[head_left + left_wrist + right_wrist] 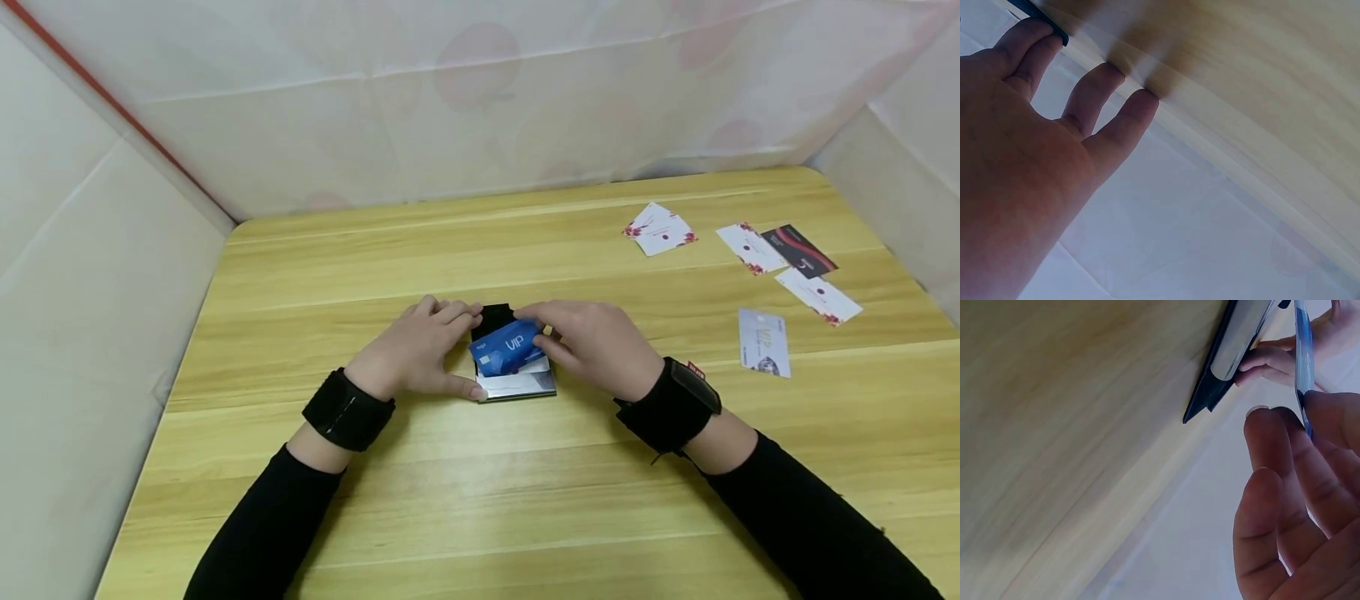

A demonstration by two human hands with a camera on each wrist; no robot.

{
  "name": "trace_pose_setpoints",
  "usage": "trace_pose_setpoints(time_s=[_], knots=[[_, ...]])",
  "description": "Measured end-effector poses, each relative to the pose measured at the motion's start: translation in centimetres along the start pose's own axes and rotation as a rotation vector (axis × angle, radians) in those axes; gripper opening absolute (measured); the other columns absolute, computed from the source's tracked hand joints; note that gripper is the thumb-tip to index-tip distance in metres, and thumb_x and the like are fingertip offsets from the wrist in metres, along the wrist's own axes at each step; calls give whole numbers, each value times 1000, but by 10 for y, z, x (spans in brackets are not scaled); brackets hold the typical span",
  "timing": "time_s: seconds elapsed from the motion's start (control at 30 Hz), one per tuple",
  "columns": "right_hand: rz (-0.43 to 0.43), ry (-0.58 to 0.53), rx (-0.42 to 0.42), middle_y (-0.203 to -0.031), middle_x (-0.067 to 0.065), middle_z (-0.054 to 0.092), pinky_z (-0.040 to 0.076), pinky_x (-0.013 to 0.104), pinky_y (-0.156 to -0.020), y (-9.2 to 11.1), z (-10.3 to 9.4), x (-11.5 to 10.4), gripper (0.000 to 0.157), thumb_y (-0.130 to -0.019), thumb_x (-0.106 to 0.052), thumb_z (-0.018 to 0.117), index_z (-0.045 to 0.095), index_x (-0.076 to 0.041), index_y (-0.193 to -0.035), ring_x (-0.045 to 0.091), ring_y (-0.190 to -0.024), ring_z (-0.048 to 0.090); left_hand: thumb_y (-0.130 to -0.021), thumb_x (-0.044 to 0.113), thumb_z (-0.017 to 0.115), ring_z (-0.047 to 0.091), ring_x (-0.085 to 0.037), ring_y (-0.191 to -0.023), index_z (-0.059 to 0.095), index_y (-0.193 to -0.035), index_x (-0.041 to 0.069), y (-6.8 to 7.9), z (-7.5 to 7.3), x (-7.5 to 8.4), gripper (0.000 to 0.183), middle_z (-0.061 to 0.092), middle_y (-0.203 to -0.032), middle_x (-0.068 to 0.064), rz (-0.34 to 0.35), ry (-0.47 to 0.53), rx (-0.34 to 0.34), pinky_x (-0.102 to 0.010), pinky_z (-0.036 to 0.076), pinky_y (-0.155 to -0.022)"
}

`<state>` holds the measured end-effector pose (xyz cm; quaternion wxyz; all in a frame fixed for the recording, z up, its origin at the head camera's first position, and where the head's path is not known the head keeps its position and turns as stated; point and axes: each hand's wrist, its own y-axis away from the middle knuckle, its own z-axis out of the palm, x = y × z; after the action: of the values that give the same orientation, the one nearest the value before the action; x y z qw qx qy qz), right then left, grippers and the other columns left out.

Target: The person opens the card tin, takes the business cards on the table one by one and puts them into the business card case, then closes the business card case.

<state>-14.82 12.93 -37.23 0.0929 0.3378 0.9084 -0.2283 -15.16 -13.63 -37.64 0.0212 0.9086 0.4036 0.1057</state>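
Note:
A black and silver card case (pixel 517 386) lies on the wooden table in the head view. My left hand (pixel 420 346) holds its left side, thumb at the near corner and fingers at the far one. In the left wrist view, some fingertips (pixel 1044 47) meet a dark edge of the case, while others rest by the table. Between thumb and fingers, my right hand (pixel 600 346) pinches a blue VIP card (pixel 504 348) over the case. The right wrist view shows that card (pixel 1304 356) edge-on, raised apart from the case (pixel 1229 353).
On the right of the table (pixel 480 517) lie white cards with red flowers (pixel 660 229), a black card with red stripes (pixel 799 250) and a silver VIP card (pixel 764 343). White cloth walls (pixel 375 133) stand behind and at both sides.

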Motion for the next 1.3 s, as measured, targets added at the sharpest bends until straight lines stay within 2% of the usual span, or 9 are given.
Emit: trace_pose_setpoints(time_s=[0.2, 0.33, 0.5, 0.73, 0.87, 1.0, 1.3], knots=[[32, 7, -56, -81, -6, 66, 48, 28, -54, 0, 3, -2, 27, -84, -17, 71, 64, -17, -110, 4, -67, 57, -66, 85, 51, 36, -24, -112, 42, -143, 12, 1, 0, 0, 106, 31, -149, 5, 1, 4, 6, -48, 36, -96], [68, 23, -86, -76, -8, 62, 47, 29, -53, 2, 4, -2, 27, -83, -19, 72, 64, -17, -108, 6, -65, 54, -67, 84, 51, 36, -24, -110, 42, -143, 12, 0, -1, 0, 105, 31, -149, 5, 5, 4, 7, -47, 37, -95], [99, 32, -131, -78, -7, 58, 47, 31, -56, 5, 6, 0, 26, -83, -23, 73, 64, -16, -107, 9, -68, 51, -67, 84, 51, 36, -24, -109, 42, -143, 12, -2, -1, 1, 105, 32, -149, 5, 7, 1, 2, -45, 37, -94], [121, 63, -205, -93, -2, 62, 48, 32, -60, 5, 6, 0, 24, -84, -22, 70, 67, -14, -106, 12, -74, 51, -68, 83, 51, 36, -24, -109, 38, -145, 12, -1, -2, 0, 106, 32, -148, 4, 7, 1, -6, -45, 37, -93], [135, 80, -244, -94, -1, 61, 49, 34, -61, 4, 5, 0, 24, -85, -24, 68, 67, -14, -106, 13, -76, 52, -68, 83, 51, 36, -24, -109, 39, -145, 11, 0, 0, 0, 106, 32, -149, 4, 9, 10, 0, -46, 37, -93], [134, 87, -255, -94, -1, 60, 50, 34, -61, 4, 4, 0, 22, -85, -25, 67, 67, -15, -104, 13, -76, 52, -68, 83, 51, 37, -24, -109, 39, -145, 11, 0, 0, 0, 105, 32, -149, 4, 13, 11, 6, -46, 37, -93], [101, 109, -249, -89, -4, 56, 48, 33, -58, 5, 6, 1, 9, -84, -25, 66, 69, -22, -92, 12, -74, 50, -68, 83, 51, 36, -25, -110, 40, -144, 12, 0, -1, 0, 105, 30, -149, 5, 7, 11, -4, -46, 36, -95]])
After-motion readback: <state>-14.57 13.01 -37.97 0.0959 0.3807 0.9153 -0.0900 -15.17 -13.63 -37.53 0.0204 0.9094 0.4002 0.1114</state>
